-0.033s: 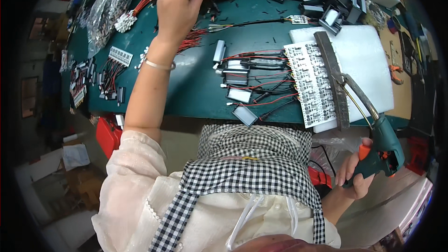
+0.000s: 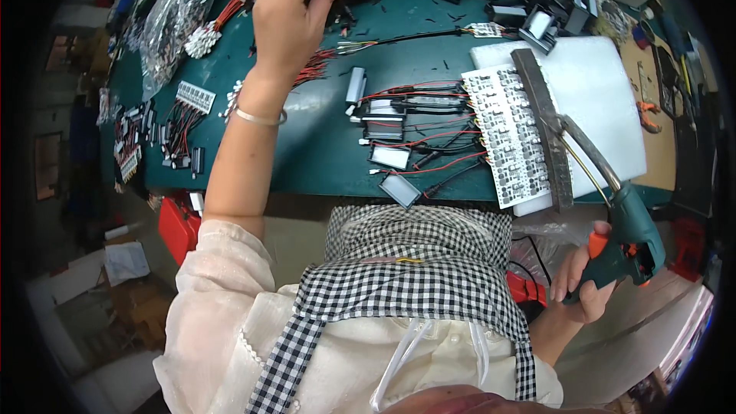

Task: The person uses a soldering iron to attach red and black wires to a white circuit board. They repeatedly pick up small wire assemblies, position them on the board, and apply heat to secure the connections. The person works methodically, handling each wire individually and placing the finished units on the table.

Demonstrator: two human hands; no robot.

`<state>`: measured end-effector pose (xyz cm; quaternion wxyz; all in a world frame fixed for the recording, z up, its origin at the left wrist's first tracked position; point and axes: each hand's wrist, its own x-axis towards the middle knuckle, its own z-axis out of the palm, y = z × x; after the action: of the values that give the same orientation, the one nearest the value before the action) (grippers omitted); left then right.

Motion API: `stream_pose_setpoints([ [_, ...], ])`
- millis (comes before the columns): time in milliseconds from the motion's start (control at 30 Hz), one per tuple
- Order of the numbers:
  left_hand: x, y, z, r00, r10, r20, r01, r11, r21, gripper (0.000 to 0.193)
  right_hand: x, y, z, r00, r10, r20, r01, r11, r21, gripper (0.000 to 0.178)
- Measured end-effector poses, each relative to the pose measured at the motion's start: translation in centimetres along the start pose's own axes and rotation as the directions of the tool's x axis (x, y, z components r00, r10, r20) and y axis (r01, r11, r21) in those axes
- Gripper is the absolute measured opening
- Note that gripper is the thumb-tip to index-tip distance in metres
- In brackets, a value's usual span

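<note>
My left hand (image 2: 291, 19) reaches to the far edge of the bench, over a heap of dark parts. Its fingers are curled in, with the thumb near the index finger; what they hold is too small and dark to name. My right hand (image 2: 586, 284) grips a green soldering gun (image 2: 635, 218) with an orange trigger. The gun's metal tip rests near a dark bar (image 2: 543, 130), which lies across a white circuit board panel (image 2: 498, 138). Red and black wires run left from the panel's edge to several small dark cases (image 2: 386, 120).
Beneath the panel is a white foam block (image 2: 602, 100). Dark housings (image 2: 537, 19) pile up at the back right. Clear plastic bags (image 2: 172, 31), red wire bundles (image 2: 310, 69) and wired boards (image 2: 195, 97) lie on the left. Orange-handled pliers (image 2: 649, 119) sit far right.
The whole view has shifted very slightly. Both hands stay in nearly the same place, and the soldering gun remains in my right hand.
</note>
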<state>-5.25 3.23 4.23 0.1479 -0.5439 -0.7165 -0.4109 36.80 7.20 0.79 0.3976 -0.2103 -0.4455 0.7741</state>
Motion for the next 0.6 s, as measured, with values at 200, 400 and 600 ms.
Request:
stream_pose_setpoints([
  [200,-4.6,8.4,2.1,0.824,-0.1,0.558,0.52,0.523,-0.675,0.016,2.1,1.2,2.4,0.994,-0.06,-0.093,0.031,0.956,-0.291,0.073],
  [400,-9.3,14.0,3.4,0.429,0.042,0.902,0.903,-0.048,-0.427,0.025,4.1,3.2,4.2,0.993,-0.102,-0.053,0.074,0.918,-0.389,0.063],
  [600,-10.6,14.9,3.9,0.386,0.076,0.919,0.919,-0.116,-0.376,0.021,4.0,4.1,4.0,0.99,-0.139,-0.023,0.12,0.919,-0.374,0.062],
])
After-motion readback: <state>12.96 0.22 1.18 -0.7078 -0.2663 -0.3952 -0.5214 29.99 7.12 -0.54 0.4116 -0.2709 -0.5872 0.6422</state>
